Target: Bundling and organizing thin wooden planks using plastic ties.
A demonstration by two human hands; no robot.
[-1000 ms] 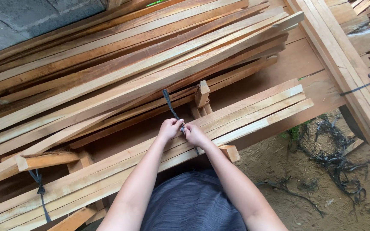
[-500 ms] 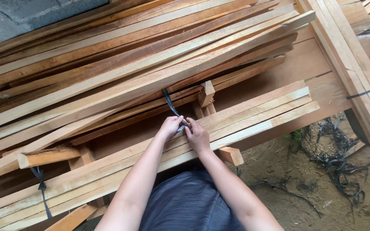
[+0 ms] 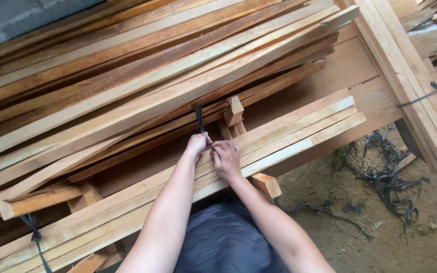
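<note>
left hand [image 3: 197, 145] and right hand [image 3: 226, 158] pinch a black strap [image 3: 200, 121] between closed fingers atop a slat bundle [image 3: 299, 130], its tail rising toward 12 o'clock over the lumber pile [image 3: 127, 86].

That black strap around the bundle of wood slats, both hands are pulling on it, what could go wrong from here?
1. The left hand and right hand pinch the thin black strap; it might slip or snap, jerking the hands back.
2. The bundle of slats looks rough-sawn, so knuckles pressed to it may catch splinters.
3. The slat ends overhang the support; a hard pull might shift them.
</note>
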